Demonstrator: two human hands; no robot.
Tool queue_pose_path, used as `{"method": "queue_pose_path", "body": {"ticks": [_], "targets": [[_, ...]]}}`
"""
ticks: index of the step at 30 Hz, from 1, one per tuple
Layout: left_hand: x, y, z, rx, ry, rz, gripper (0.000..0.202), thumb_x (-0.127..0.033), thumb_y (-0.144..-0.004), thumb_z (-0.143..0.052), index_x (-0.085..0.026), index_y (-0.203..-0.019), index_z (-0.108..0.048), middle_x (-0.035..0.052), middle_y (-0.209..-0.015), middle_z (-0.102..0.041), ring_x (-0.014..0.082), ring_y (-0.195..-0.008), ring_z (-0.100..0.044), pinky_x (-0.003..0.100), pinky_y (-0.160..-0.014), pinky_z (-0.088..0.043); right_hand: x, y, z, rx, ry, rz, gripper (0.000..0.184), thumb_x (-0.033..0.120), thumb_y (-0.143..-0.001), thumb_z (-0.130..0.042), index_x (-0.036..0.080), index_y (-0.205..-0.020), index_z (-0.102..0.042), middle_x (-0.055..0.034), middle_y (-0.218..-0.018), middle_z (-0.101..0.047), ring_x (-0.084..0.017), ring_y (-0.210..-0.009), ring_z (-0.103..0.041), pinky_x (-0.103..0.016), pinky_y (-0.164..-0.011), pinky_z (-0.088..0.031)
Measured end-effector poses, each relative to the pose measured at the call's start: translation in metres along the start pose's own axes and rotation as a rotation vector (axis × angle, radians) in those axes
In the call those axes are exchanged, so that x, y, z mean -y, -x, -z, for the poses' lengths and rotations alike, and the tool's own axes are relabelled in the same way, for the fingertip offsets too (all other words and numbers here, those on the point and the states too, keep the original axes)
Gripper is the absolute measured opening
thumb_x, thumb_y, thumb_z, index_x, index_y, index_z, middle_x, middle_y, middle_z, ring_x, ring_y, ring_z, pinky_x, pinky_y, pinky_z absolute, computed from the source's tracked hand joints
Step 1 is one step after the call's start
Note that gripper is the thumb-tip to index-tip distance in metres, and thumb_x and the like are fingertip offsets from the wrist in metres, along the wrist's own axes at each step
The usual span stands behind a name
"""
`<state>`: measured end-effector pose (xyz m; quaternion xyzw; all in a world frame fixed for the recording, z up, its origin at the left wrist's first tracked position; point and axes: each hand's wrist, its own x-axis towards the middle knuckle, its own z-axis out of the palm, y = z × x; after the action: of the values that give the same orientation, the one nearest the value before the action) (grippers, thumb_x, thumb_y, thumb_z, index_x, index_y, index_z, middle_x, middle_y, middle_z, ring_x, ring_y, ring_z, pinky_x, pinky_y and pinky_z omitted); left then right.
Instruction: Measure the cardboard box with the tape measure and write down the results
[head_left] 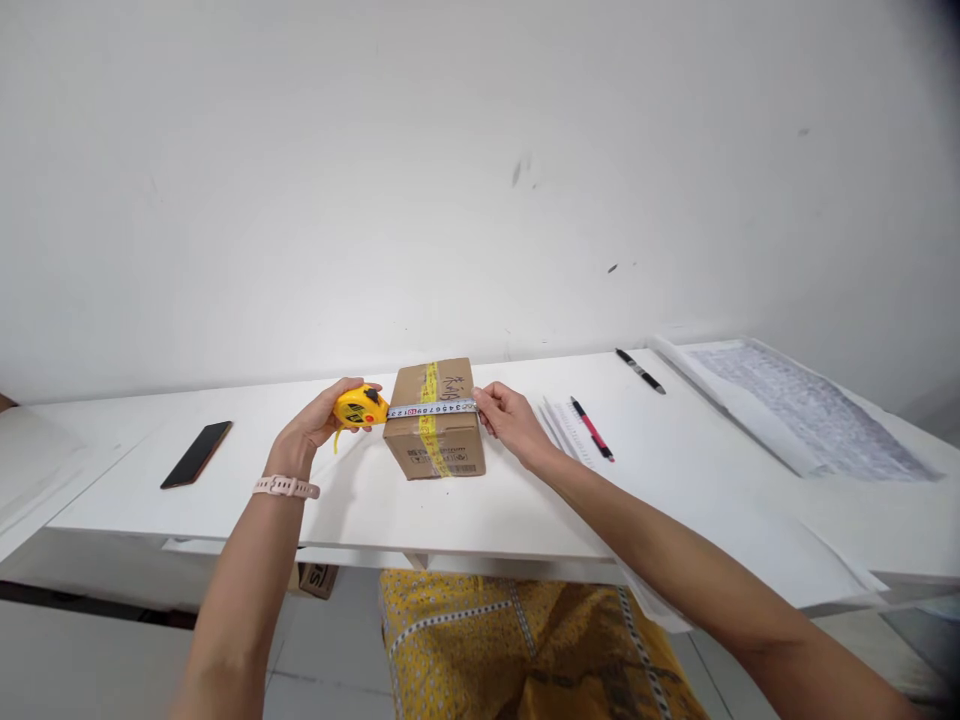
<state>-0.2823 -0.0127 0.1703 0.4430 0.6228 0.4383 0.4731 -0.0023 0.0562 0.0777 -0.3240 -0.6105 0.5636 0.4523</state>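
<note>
- One yellow patterned garment [450,625] lies below both hands, nearest the wearer.
- One white desk [247,515] spreads under the hands.
- Two hands, both occupied: the left hand [321,412] grips one yellow tape measure [358,408]; the right hand [514,418] pinches the end of its drawn-out blade [435,409].
- One cardboard box [457,440] sits between them, the blade across its top.
- One smartphone [197,455] lies left of the left hand.
- Two pens right of the right hand: one red-and-black pen [592,430], nearer; one black-and-grey pen [640,371], farther.
</note>
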Motion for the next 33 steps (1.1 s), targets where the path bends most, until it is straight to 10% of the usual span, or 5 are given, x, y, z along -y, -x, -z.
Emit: {"method": "queue_pose_path", "body": {"ticks": [27, 33], "targets": [[0.000, -0.006, 0.005, 0.109, -0.134, -0.024, 0.040, -0.048, -0.082, -0.064, -0.018, -0.104, -0.076, 0.0145, -0.102, -0.075, 0.0262, -0.083, -0.069, 0.035, -0.063, -0.056, 0.010, -0.007, 0.016, 0.165, 0.145, -0.014, 0.037, 0.058, -0.083, -0.061, 0.022, -0.078, -0.053, 0.0022, -0.059, -0.058, -0.014, -0.055, -0.052, -0.027, -0.053, -0.040], [-0.011, 0.003, 0.004, 0.193, -0.235, -0.039, 0.041, -0.042, -0.077, -0.069, -0.018, -0.110, -0.075, 0.0130, -0.102, -0.076, 0.0247, -0.078, -0.069, 0.034, -0.069, -0.054, 0.024, -0.007, 0.018, 0.217, 0.460, 0.037, 0.028, 0.046, -0.093, -0.045, 0.024, -0.077, -0.046, 0.0018, -0.058, -0.060, -0.015, -0.053, -0.054, -0.029, -0.057, -0.039]]}}
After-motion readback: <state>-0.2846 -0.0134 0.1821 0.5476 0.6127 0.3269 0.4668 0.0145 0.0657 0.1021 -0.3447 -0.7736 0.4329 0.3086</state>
